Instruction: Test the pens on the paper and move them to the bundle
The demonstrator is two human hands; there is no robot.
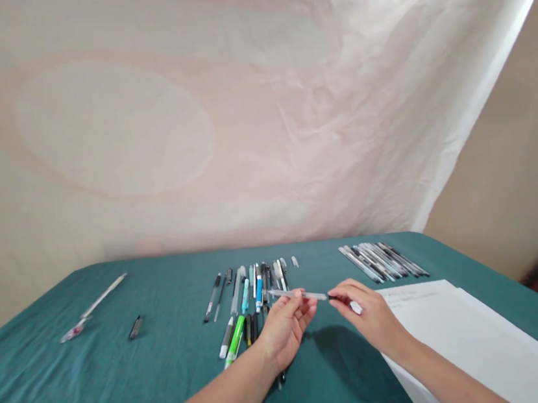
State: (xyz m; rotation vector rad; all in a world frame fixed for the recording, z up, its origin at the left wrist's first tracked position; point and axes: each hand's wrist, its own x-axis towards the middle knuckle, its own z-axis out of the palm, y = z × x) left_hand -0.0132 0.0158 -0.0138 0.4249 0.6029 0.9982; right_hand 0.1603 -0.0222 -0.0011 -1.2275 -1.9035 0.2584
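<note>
My left hand point(292, 329) is closed around a translucent, pale pen point(314, 295), held nearly level above the table, its far end pointing left. At the pen's right end, my right hand point(363, 307) pinches a small black piece point(332, 297); I cannot tell whether this is a cap or the tip, or if it is joined to the barrel. Under and behind my left hand lies a loose group of pens, among them a blue pen point(259, 289) and a green marker point(235, 340). Part of that group is hidden by my hand and forearm.
A row of dark and clear pens point(382, 261) lies at the back right. White paper sheets point(466, 334) with faint writing lie beneath my right forearm. On the left are a long white stick-like item point(104, 295) and a short dark cap point(135, 327). Green cloth point(172, 292) covers the table.
</note>
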